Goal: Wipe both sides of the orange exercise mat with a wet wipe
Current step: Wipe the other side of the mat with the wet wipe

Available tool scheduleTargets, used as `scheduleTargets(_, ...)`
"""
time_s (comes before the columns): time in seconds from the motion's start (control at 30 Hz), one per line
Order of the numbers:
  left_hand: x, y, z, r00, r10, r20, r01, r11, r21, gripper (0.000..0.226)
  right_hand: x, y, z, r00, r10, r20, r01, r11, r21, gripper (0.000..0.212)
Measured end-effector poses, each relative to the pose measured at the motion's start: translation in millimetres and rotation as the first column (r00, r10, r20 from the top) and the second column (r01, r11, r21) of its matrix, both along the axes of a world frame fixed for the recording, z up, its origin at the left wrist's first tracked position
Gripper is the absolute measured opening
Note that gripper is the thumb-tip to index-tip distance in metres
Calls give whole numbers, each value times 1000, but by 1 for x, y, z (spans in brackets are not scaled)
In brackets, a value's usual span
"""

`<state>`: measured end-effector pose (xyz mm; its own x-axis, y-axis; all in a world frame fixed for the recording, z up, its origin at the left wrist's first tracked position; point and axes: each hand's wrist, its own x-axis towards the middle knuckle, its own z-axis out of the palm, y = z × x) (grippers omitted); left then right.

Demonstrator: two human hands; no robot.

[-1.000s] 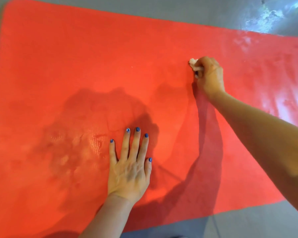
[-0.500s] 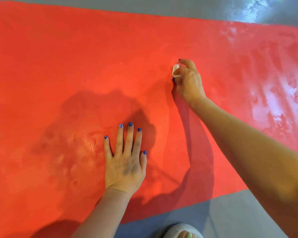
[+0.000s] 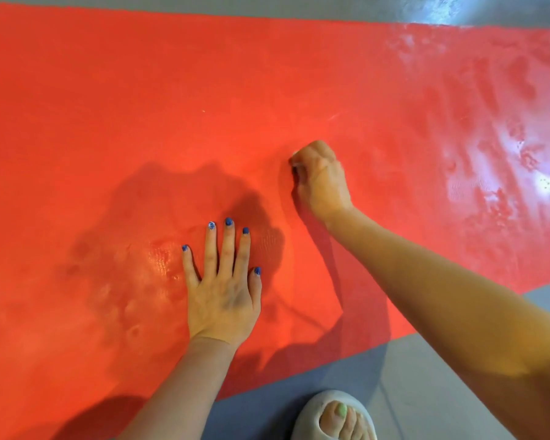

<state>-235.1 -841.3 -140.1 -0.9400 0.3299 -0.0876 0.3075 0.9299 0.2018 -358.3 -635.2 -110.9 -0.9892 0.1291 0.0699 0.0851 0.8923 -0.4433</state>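
Orange mat (image 3: 140, 106) lies flat on the grey floor (image 3: 204, 7), filling most of the view. Its long axis runs left to right across the picture, slightly tilted, with the right end dropping away toward the near side. Far edge shows along the top, near edge cuts diagonally at bottom right; both short ends are out of frame, so where it ends cannot be told.

Left hand (image 3: 223, 293) is flat on the mat, palm down, fingers straight and a little spread, holding nothing; it reads as a brace pinning the mat near its near edge. Right hand (image 3: 321, 176) is curled into a fist, knuckles up, pressed on the mat just beyond and to the right of the left hand. A sliver of white at the fist's left side is likely the wet wipe (image 3: 294, 154), mostly hidden inside the grip.

Wet sheen (image 3: 505, 173) covers the mat to the right of the fist; the surface to the left looks drier, with some damp patches beside the left hand. Judgement: unwiped mat lies leftward, so the coming stroke probably heads left along the long axis, the right hand doing it. Left hand sits close to that path and may need shifting.

Slippered foot (image 3: 334, 417) stands on the floor at the bottom edge, off the mat.

Only this upper side is visible; the flip is not yet done.
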Motion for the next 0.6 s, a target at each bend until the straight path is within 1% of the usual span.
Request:
scheduleTargets(0.03, 0, 0, 0, 1000, 3, -3, -3, 1000, 4, 63, 10, 1, -1, 996, 89, 6, -89, 996, -15, 18)
scheduleTargets(0.07, 0, 0, 0, 1000, 4, -4, -4, 1000, 10, 63, 16, 14, 1, 993, 120, 13, -119, 993, -19, 20)
scheduleTargets(0.1, 0, -1, -1, 1000, 4, -6, -4, 1000, 18, 63, 20, 35, 3, 997, 79, 7, -79, 997, -10, 23)
scheduleTargets(0.13, 0, 0, -1, 1000, 2, -8, -2, 1000, 23, 63, 23, 57, 4, 999, -32, -9, 32, 999, 12, 25)
scheduleTargets(0.2, 0, -1, -2, 1000, -3, -11, 3, 1000, 21, 63, 32, 92, 6, 961, -276, -12, 276, 960, 40, 26)
scheduleTargets(0.23, 0, -1, -3, 1000, -7, -10, 7, 1000, 17, 63, 35, 98, 5, 941, -339, 10, 337, 939, 61, 27)
scheduleTargets(0.3, -1, 0, -3, 1000, -9, -5, 9, 1000, 4, 64, 34, 87, 4, 925, -377, 48, 371, 923, 104, 27)
scheduleTargets(0.33, -1, 0, -3, 1000, -8, 2, 8, 1000, -3, 64, 33, 71, 7, 928, -369, 59, 362, 927, 97, 25)
scheduleTargets(0.37, -2, -1, -3, 1000, -9, 9, 9, 1000, -5, 64, 35, 53, 10, 945, -323, 61, 318, 945, 76, 24)
scheduleTargets(0.43, -2, -1, -2, 1000, -18, 21, 18, 1000, -4, 65, 48, 12, 9, 991, -123, 59, 122, 992, 29, 21)
scheduleTargets(0.5, -4, -1, -2, 999, -23, 34, 23, 1000, 1, 66, 67, -18, 10, 994, 75, 75, -74, 997, -21, 20)
scheduleTargets(0.53, -5, -1, -1, 999, -31, 43, 30, 999, 10, 67, 70, -20, 11, 989, 117, 86, -113, 993, -46, 23)
scheduleTargets(0.57, -6, -3, -1, 998, -44, 54, 43, 999, 18, 68, 70, -12, 13, 989, 109, 99, -102, 992, -74, 26)
scheduleTargets(0.6, -4, -7, -1, 996, -67, 62, 65, 998, 25, 69, 70, 2, 16, 992, 68, 108, -58, 994, -90, 30)
